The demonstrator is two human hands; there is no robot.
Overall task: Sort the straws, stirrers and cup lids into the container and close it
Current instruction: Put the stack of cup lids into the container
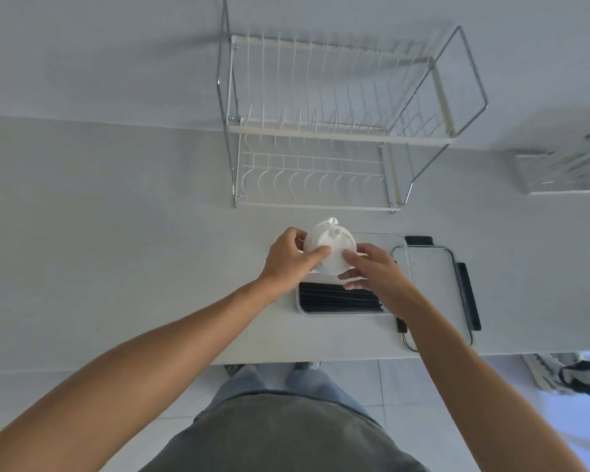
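Cup lids (329,248) stacked, gripped between left hand (288,258) and right hand (372,269), above container (338,298), forearms outstretched.

Head camera, single wide-angle view: looks steeply down and forward from above, near over hands, counter (116,250) and rack (321,131).
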